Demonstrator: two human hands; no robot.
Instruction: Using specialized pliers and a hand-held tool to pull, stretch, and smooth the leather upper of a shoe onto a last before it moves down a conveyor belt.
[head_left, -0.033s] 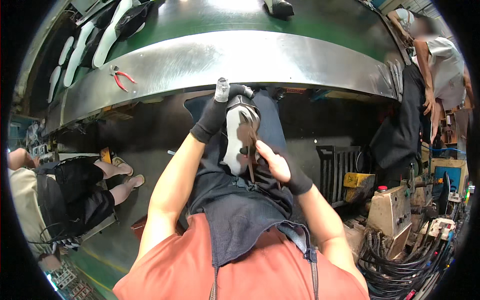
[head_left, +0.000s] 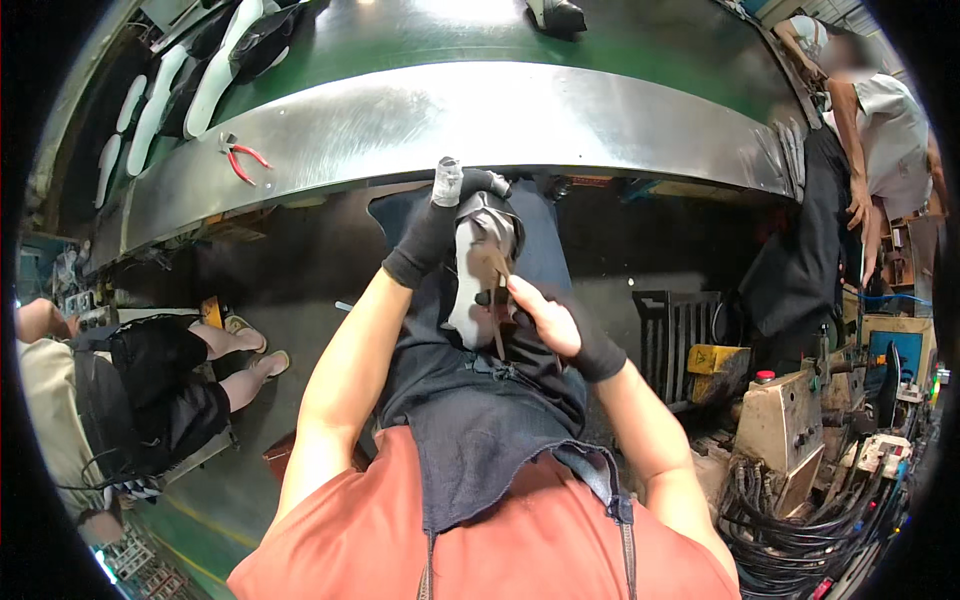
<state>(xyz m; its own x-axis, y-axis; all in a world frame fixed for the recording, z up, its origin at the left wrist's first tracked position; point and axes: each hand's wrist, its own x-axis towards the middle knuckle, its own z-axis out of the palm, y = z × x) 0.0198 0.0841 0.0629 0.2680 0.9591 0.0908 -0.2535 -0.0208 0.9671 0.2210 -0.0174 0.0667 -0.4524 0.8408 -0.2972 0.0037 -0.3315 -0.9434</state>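
Note:
A shoe on its last lies sole-up on my lap, with a white insole showing and black upper material around the toe end. My left hand, in a black fingerless glove with silver tape on the fingertips, is closed around the toe end. Its thumb points up, and the other fingers curl over the far end. My right hand, also in a black glove, grips a brown tool that looks like pincers. The tool's head lies over the sole, blurred, and my palm partly hides its handles.
Ahead runs a metal-edged bench with a green belt. Red-handled pliers and white insoles lie at left. One person sits at left; another stands at far right. Machinery and coiled cables fill the lower right.
The pincers' head has shifted and turned slightly over the sole, my right hand moving a little left with it. The shoe's toe end has tilted slightly to the right.

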